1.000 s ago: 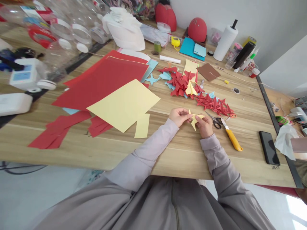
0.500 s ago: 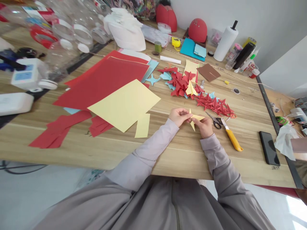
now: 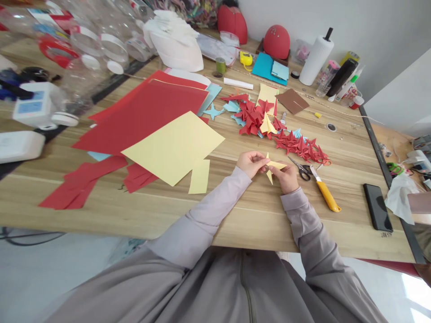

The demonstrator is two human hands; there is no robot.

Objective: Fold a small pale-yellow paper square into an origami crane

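Observation:
Between my two hands is a pale yellow paper star [image 3: 270,176] with long pointed arms. My left hand [image 3: 249,164] pinches it from the left, thumb and fingertips at its centre. From the right, my right hand [image 3: 288,176] grips it by the arm on that side. Fingers cover part of the star. Just right of my right hand lie black-handled scissors [image 3: 305,172] and a yellow-handled utility knife [image 3: 326,193]. Beyond the hands spreads a pile of folded red paper stars [image 3: 252,117], with a folded yellow paper piece [image 3: 267,124] on top.
Left of my arms lie a large yellow sheet [image 3: 175,148], a yellow strip [image 3: 200,176], red sheets [image 3: 144,105] and red strips [image 3: 81,181]. A phone [image 3: 377,207] rests near the right edge. Plastic bottles [image 3: 114,45] crowd the far left, and a white bottle [image 3: 315,60] stands at the back.
The view has shifted very slightly, so the table things sit a little further left. Both hands keep their hold on the yellow star, with barely any visible movement.

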